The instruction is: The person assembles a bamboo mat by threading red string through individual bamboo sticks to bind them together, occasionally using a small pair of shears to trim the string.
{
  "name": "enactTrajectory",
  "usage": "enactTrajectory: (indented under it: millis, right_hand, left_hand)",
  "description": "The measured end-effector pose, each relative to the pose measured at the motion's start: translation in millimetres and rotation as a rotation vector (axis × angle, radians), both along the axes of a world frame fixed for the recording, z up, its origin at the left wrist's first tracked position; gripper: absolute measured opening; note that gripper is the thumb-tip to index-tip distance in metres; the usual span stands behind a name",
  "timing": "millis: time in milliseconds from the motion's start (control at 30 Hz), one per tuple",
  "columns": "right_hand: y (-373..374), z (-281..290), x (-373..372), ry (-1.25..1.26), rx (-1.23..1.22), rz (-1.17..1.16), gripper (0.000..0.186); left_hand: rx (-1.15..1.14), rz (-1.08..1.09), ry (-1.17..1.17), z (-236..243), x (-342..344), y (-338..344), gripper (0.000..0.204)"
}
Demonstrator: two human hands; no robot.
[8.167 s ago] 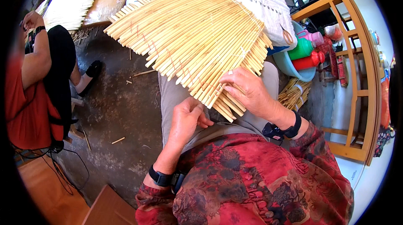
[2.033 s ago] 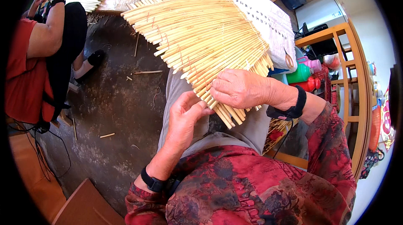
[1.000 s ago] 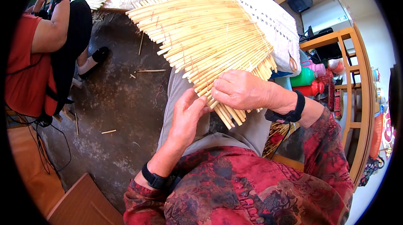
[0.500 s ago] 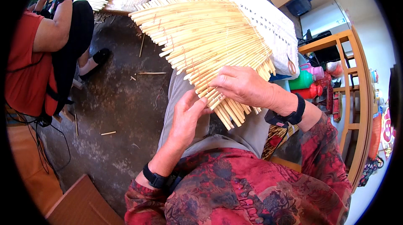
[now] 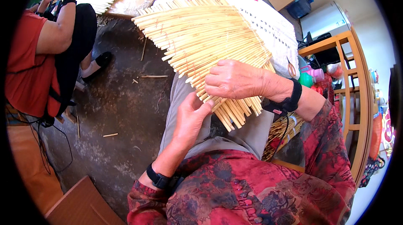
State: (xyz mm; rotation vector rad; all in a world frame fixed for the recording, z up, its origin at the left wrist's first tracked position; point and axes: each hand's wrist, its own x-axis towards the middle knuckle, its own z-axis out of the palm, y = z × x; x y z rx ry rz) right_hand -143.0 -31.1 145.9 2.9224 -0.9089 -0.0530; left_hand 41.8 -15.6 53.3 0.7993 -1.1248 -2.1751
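Observation:
A mat of pale reed sticks (image 5: 201, 36), laid side by side and bound with thin reddish and white threads, fans across my lap and the white cloth beyond. My left hand (image 5: 188, 118) grips its near left corner, thumb on top and the other fingers partly hidden. Over the near part of the mat, my right hand (image 5: 235, 79) is closed with curled fingers; whatever they pinch is hidden. Below it, loose-looking stick ends (image 5: 231, 113) point toward me.
Scissors (image 5: 291, 68) lie on the printed white cloth (image 5: 277, 27). A bundle of sticks (image 5: 282, 134) is by my right leg. A wooden rack (image 5: 350, 82) stands right. Another person (image 5: 50, 52) sits at the left, and stick scraps (image 5: 153, 76) lie on the floor.
My right hand has moved slightly up and left, its fingers curling tighter over the mat. My left hand keeps its hold at the corner, a little lower in view.

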Motion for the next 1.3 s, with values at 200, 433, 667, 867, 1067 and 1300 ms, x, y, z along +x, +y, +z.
enactTrajectory:
  millis: [200,433,667,867,1067,1300]
  right_hand:
    - [-7,0,0,-0.051,0.043,0.094,0.012]
    - [-9,4,1,-0.002,0.113,0.075,0.012]
    - [-22,-2,23,-0.039,0.244,0.099,0.013]
    - [-23,-2,23,-0.106,0.249,0.130,0.014]
    - [-23,-3,19,-0.143,0.239,0.007,0.011]
    - [15,-19,-17,-0.696,0.411,-0.758,0.011]
  left_hand:
    - [-0.017,-0.014,-0.093,5,2,-3,0.025]
    - [-0.006,0.031,-0.050,13,2,0,0.024]
    - [0.001,0.002,-0.096,21,12,-3,0.027]
    - [-0.089,-0.011,-0.121,6,17,-4,0.030]
    - [-0.119,0.024,-0.034,-2,15,-3,0.032]
    - [-0.019,-0.002,0.069,4,22,-2,0.038]
